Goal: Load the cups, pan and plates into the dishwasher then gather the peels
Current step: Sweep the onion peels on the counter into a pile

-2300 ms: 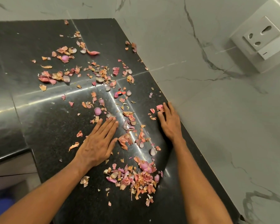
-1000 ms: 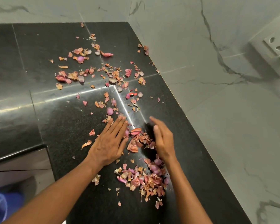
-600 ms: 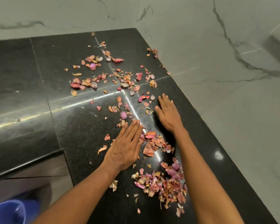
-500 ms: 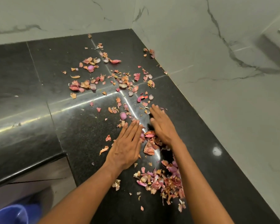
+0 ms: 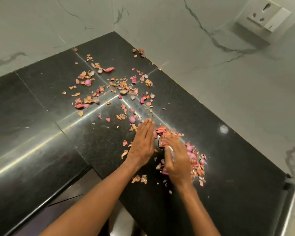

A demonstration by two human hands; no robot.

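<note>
Right hand [image 5: 176, 160] has swept back from the wall toward the pile [image 5: 195, 159], fingers loosely curled over peels | left hand [image 5: 142, 144] flat, fingers together, walling | far peels [image 5: 109, 86] remain scattered on counter [image 5: 41, 116]; gathering roughly half done

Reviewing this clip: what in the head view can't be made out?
- Peels under the right hand: hidden by the hand, and its fingers are motion-blurred.
- Palm of the flat left hand: faces the black granite counter, so any peels beneath it are hidden.
- White wall socket: cut off by the top edge.
- Dishwasher and dishes: not in frame.
</note>
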